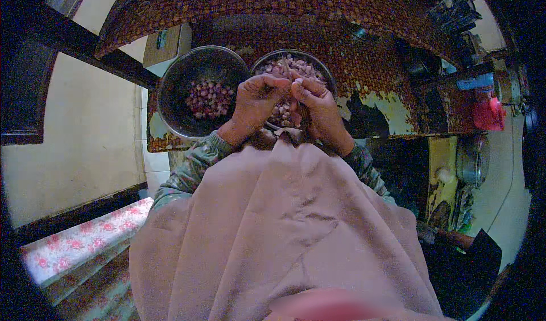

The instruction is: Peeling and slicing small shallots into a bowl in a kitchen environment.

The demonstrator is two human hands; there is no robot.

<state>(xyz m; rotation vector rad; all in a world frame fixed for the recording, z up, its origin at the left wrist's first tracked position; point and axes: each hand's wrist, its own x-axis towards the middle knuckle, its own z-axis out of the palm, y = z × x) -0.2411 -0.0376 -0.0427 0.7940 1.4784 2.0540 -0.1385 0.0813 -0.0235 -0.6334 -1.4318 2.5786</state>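
My left hand [261, 101] and my right hand [316, 101] meet over the right-hand metal bowl [328, 71]. Between the thumb and fingers of my right hand is a small pale clove or peeled bulb [299, 81]. My left thumb and forefinger are drawn together beside it; whether they grip anything is too blurred to tell. A thin, narrow object [285, 62] rises just beyond the fingertips, its kind unclear. Pale pinkish cloves or peeled shallots [305, 67] fill the bowl beneath, partly hidden by my hands. Left of it, a larger metal basin [170, 107] holds small reddish-purple shallots [209, 99].
Both vessels stand on a table with a worn, brown patterned covering [264, 33]. A wooden-topped box [164, 48] is behind the basin. To the right are a red plastic container [489, 114] and a metal pot [471, 163]. A floral cloth [85, 240] lies at lower left.
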